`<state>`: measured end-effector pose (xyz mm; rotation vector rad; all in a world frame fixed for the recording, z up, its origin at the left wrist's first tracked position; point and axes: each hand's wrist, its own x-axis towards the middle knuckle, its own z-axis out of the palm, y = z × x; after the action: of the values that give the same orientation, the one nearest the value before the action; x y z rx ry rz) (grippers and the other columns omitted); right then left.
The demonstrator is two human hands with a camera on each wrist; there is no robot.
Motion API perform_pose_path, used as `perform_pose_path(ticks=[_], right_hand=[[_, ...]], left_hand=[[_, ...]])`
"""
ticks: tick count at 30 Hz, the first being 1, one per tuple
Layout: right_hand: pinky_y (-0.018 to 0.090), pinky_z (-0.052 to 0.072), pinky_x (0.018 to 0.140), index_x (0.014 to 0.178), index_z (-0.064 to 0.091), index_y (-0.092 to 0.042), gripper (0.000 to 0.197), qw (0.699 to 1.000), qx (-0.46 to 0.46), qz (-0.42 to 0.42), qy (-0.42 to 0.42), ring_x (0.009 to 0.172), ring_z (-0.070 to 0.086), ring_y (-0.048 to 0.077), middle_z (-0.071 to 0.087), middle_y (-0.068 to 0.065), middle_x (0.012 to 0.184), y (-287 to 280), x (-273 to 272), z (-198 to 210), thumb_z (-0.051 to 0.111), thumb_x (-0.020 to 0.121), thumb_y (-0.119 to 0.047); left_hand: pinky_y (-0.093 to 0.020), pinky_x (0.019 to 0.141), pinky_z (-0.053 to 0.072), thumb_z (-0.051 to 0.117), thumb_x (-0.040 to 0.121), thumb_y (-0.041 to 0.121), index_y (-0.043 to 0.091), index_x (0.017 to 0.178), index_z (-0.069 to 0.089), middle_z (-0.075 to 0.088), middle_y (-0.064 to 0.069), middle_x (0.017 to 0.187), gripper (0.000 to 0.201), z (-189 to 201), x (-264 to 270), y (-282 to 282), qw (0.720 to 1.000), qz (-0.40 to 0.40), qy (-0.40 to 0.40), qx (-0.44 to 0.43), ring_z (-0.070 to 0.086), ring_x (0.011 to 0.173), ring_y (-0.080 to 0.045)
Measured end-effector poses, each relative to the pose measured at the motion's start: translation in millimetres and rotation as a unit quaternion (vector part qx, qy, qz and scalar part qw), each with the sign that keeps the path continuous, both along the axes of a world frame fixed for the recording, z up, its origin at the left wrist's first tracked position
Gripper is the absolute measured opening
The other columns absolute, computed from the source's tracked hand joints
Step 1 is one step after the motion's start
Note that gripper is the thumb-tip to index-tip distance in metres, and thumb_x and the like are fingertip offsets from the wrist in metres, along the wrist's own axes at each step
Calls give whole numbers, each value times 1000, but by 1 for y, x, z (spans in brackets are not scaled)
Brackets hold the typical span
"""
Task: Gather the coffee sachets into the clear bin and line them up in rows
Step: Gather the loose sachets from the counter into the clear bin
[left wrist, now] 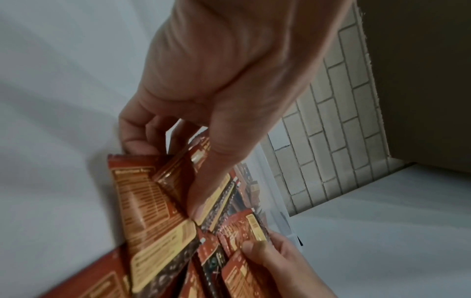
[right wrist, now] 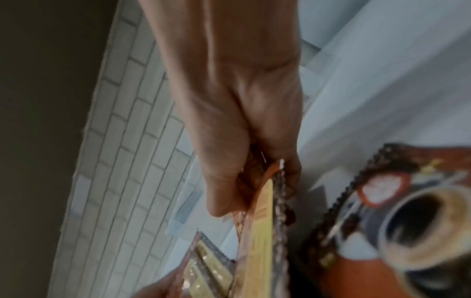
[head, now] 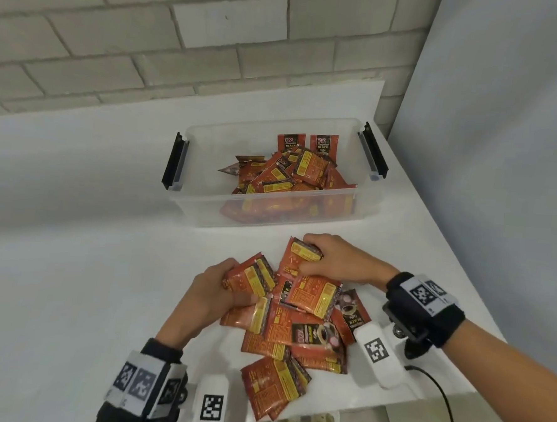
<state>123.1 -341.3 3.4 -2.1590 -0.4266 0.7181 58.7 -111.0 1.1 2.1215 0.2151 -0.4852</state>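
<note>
Red-and-yellow foil coffee sachets (head: pixel 296 329) heaped loose on a white desk (head: pixel 70 279), close to its near edge; behind the heap, well apart from it, a clear bin (head: pixel 199 206) with black latches at both ends, already holding a jumbled pile of sachets toward its right side, two of them standing upright against the back wall, none yet in rows.

Left hand (head: pixel 213 291) at the heap's left edge, fingers curled round a sachet, thumb pressed on its printed face; seen clearly in the left wrist view, left hand (left wrist: pixel 216 90) pinching several overlapping packets. Right hand (head: pixel 336 260) at the heap's far right, clamped on a small bunch of sachets; in the right wrist view, blurred, right hand (right wrist: pixel 244 141) with thumb and fingers closed on packet edges.

Step in hand, judged: gathering, roughly midway; both hands scooping a fresh batch off the desk, rows not begun. Next move likely calls for lifting both handfuls together, carrying them forward over the bin's near wall, and letting go into the emptier left side; slippery foil packets apt to fan out and slide from a loose hold, so a firm squeeze needed. Several sachets nearest the desk's front edge lying outside either hand's reach for now.

White brick wall (head: pixel 150 40) behind the desk.
</note>
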Motion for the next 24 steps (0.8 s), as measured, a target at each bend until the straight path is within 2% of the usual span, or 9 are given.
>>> perform_pose_path(ticks=[5,7,10,12,15,17,19,23,24], right_hand=[[43,57,86,94,57,-14,9,994,62,-21,85,91,71,25,71,12,101,-8,5,4,64,90,-12],[36,59,81,100,56,-18,13,991,87,-38,93,89,71,20,71,8,100,-14,10,20,61,92,-10],[21,57,72,113,53,-25,25,985,133,-69,85,88,72,12,71,3,99,-26,22,59,59,92,-13],[26,58,78,113,56,-21,25,978,166,-103,70,91,72,14,72,4,101,-32,39,80,61,90,-15],[30,58,82,104,59,-14,15,962,204,-180,26,88,72,17,71,10,103,-27,68,100,62,90,-10],[22,59,70,102,59,-10,11,954,195,-226,-14,75,71,9,70,13,103,-22,86,104,62,91,-11],[12,50,50,102,57,-9,12,953,151,-258,-53,61,66,1,69,9,96,-17,103,100,61,92,-14],[27,57,64,98,60,-5,17,954,105,-276,-51,78,69,20,70,10,93,-6,134,76,66,88,-17],[24,55,60,100,60,-3,19,955,92,-279,-49,77,68,21,69,10,91,-4,139,69,67,88,-17]], left_hand=[[-36,80,58,81,74,22,20,96,60,73,1,90,31,15,22,-4,1000,-1,8,-30,71,80,-14],[-37,82,57,81,73,21,17,103,60,73,-1,94,37,31,33,-2,998,3,12,-59,71,84,-16],[-27,72,58,77,72,15,13,114,59,73,-5,100,46,67,49,0,992,0,-6,-127,71,87,-17],[-23,69,58,75,72,14,14,115,59,73,-4,100,46,90,64,0,987,8,-32,-160,71,88,-15],[-29,73,57,76,71,15,12,114,59,73,-2,97,46,111,93,-5,982,25,-72,-175,70,90,-15],[-30,73,56,76,76,12,12,113,58,72,0,96,41,115,115,-13,981,42,-89,-170,70,88,-14],[-33,74,58,75,78,9,11,114,58,71,-2,99,39,112,138,-20,978,68,-81,-180,69,90,-15],[-29,65,57,73,80,5,11,108,58,71,-2,89,33,98,172,-35,976,93,-18,-198,69,79,-11],[-28,63,56,73,80,4,11,106,58,70,-1,88,30,95,177,-38,976,94,-3,-195,68,77,-11]])
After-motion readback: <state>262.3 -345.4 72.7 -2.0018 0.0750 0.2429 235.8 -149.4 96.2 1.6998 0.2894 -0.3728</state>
